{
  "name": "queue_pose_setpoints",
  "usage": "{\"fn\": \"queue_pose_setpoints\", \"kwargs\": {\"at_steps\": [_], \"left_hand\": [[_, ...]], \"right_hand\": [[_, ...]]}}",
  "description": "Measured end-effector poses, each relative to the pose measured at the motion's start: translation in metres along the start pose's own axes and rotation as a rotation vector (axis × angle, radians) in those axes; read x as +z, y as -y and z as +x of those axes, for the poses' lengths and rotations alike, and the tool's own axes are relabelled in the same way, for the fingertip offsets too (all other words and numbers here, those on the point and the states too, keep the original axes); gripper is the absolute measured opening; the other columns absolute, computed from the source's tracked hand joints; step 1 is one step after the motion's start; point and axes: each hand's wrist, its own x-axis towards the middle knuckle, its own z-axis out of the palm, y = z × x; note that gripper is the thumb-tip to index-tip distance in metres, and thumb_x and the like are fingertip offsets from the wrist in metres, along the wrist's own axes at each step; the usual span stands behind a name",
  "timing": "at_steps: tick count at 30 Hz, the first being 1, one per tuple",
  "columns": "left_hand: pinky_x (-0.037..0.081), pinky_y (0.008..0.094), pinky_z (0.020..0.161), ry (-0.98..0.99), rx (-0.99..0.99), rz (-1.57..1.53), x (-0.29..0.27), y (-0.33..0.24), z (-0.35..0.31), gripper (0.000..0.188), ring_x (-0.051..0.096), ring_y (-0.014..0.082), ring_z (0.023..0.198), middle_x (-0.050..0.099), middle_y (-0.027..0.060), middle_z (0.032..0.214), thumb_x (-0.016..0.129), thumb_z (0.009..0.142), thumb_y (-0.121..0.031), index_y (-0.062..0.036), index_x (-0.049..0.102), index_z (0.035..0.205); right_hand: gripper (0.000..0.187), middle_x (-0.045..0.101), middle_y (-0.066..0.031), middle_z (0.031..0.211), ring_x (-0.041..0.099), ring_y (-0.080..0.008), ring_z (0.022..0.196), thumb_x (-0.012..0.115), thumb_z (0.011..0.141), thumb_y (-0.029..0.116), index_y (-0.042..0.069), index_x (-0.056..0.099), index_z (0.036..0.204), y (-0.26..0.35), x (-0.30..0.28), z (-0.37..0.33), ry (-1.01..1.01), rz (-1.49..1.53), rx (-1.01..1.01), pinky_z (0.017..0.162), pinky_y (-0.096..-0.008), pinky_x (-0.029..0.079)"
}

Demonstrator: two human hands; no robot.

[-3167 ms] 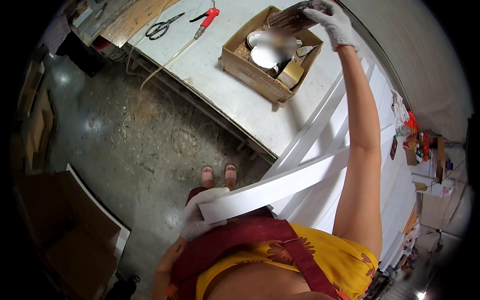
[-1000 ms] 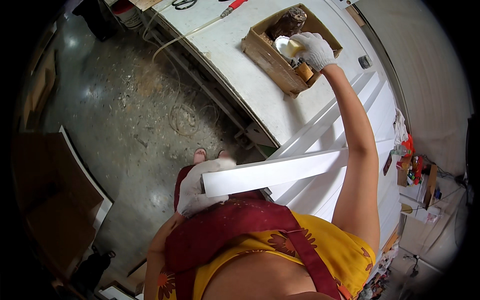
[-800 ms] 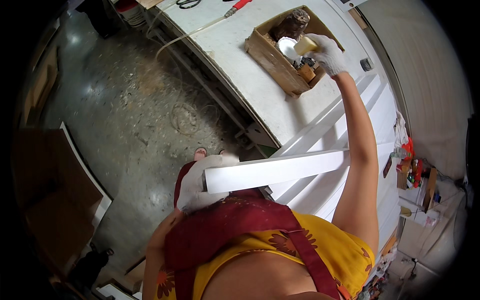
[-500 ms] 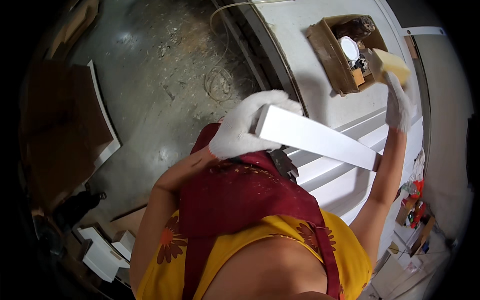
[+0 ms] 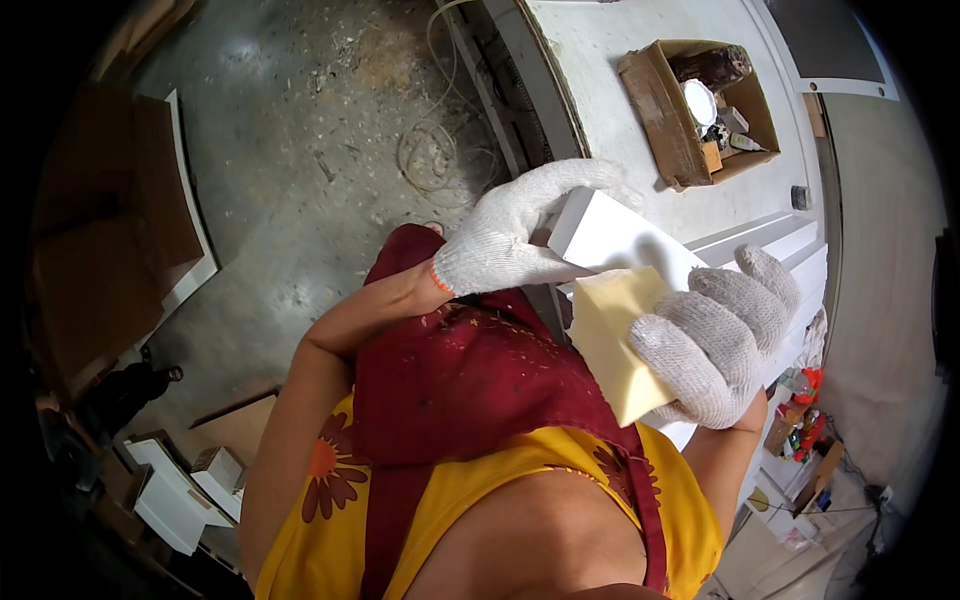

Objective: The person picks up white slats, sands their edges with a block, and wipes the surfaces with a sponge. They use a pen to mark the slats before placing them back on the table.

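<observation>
My left hand (image 5: 520, 225), in a white knit glove, grips the near end of a long white rectangular bar (image 5: 625, 235). A pale yellow sponge block (image 5: 610, 335) is held in my gloved right hand (image 5: 715, 345), its fingers curled over one side. The sponge overlaps the near side of the bar in view; whether the two touch I cannot tell. My right hand and the sponge hide the bar's far end. Under the bar, several more white lengths (image 5: 770, 240) lie side by side on the table.
An open cardboard box (image 5: 655, 130) on the white table (image 5: 575, 50) holds a dark roll, a white round item and small pieces. Near it sits a small dark object (image 5: 799, 197). A thin hose (image 5: 405, 155) coils on the concrete floor. Brown boards (image 5: 120, 230) stand at left.
My right hand has brought the sponge from beside the cardboard box back toward me, over the bar. My left hand still holds the bar, which has shifted slightly right.
</observation>
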Motion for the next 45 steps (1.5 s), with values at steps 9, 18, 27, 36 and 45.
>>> {"fn": "queue_pose_setpoints", "kwargs": {"at_steps": [9, 18, 27, 36, 45], "left_hand": [[0.048, 0.0338, 0.103, 0.064, -0.037, -0.155, -0.002, -0.006, -0.006, 0.068, 0.054, 0.0192, 0.126, 0.057, 0.0065, 0.136, 0.077, 0.083, -0.006, -0.0059, 0.044, 0.143], [0.049, 0.0328, 0.103, 0.007, -0.035, 0.046, 0.003, -0.013, -0.009, 0.066, 0.055, 0.0172, 0.124, 0.057, 0.0058, 0.135, 0.079, 0.080, -0.006, -0.0059, 0.049, 0.139], [0.048, 0.0331, 0.103, 0.016, 0.006, 0.060, 0.003, -0.005, -0.010, 0.066, 0.055, 0.0175, 0.125, 0.057, 0.0058, 0.134, 0.080, 0.080, -0.006, -0.0061, 0.050, 0.138], [0.051, 0.0330, 0.100, 0.062, -0.052, 0.012, 0.007, -0.005, -0.007, 0.066, 0.056, 0.0165, 0.122, 0.059, 0.0046, 0.133, 0.081, 0.080, -0.010, -0.0067, 0.050, 0.138], [0.051, 0.0330, 0.100, 0.055, -0.034, -0.053, 0.006, -0.001, -0.009, 0.071, 0.057, 0.0177, 0.122, 0.059, 0.0054, 0.134, 0.082, 0.078, -0.007, -0.0068, 0.048, 0.140]], "right_hand": [[0.045, 0.064, 0.0056, 0.088, 0.062, -0.0174, 0.084, 0.074, 0.054, 0.021, 0.026, 0.076, 0.100, 0.015, -0.001, 0.010, 0.068, -0.122, 0.007, 0.091, -0.0490, 0.047], [0.045, 0.063, 0.0079, 0.081, 0.062, -0.0160, 0.083, 0.072, 0.055, 0.023, 0.027, 0.077, 0.099, 0.023, 0.001, 0.009, 0.051, -0.151, 0.024, 0.094, -0.0483, 0.047], [0.043, 0.062, 0.0049, 0.084, 0.062, -0.0177, 0.083, 0.072, 0.058, 0.026, 0.026, 0.077, 0.102, 0.022, -0.006, 0.007, 0.160, -0.141, -0.012, 0.095, -0.0495, 0.046], [0.044, 0.061, -0.0003, 0.087, 0.064, -0.0242, 0.085, 0.072, 0.068, 0.048, 0.023, 0.075, 0.104, 0.014, -0.018, 0.003, 0.279, -0.172, -0.133, 0.100, -0.0557, 0.044], [0.040, 0.061, 0.0014, 0.086, 0.063, -0.0221, 0.084, 0.074, 0.063, 0.036, 0.022, 0.075, 0.101, 0.017, -0.013, 0.007, 0.215, -0.171, -0.122, 0.101, -0.0540, 0.045]]}}
